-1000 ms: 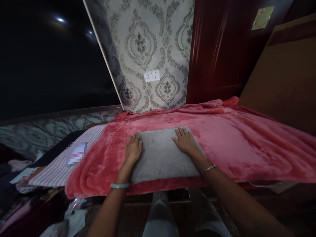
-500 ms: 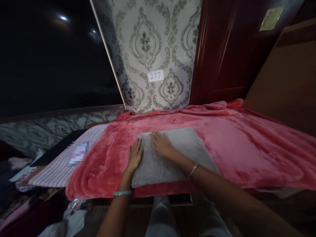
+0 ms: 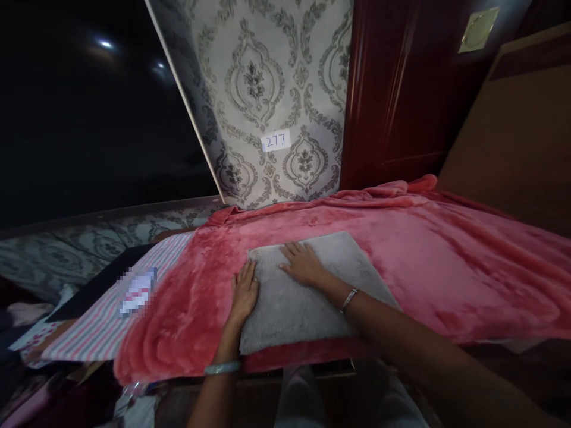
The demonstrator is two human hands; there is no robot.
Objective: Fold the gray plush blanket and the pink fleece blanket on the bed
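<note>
Red-pink plush blanket (image 3: 446, 255) bearing two flat hands at work

Spreading wide across the surface beneath a patterned wall (image 3: 252, 119), the blanket is lying mostly smooth, its folds gathering towards the far side. At its middle, close to the near edge, a grey, four-sided piece of short-piled cloth (image 3: 289, 315) is lying flat, with a strip of the red plush showing along its near side.

Two bare hands are resting on the grey cloth, apparently pressing and smoothing it. The right hand (image 3: 303, 264) is lying palm down with fingers spread, covering the left half of the far portion, while its forearm is crossing the cloth's right side. The left hand (image 3: 244, 291) is lying along the left edge, fingers long and only slightly parted, pinching nothing; it is probably serving as an anchor.

Good work here, it seems, would be holding that left edge steady while the right palm is pressing evenly, running strokes outward to the far-right corner, which neither hand is touching. Lifting the forearm would be sparing the pile from drag; too hard a push would be risking a ruck in the soft blanket underneath.

A pale green bangle (image 3: 222, 368) is circling the left wrist, a thinner silvery one (image 3: 349, 300) the right; that narrow metal would best be riding clear of the nap.
</note>
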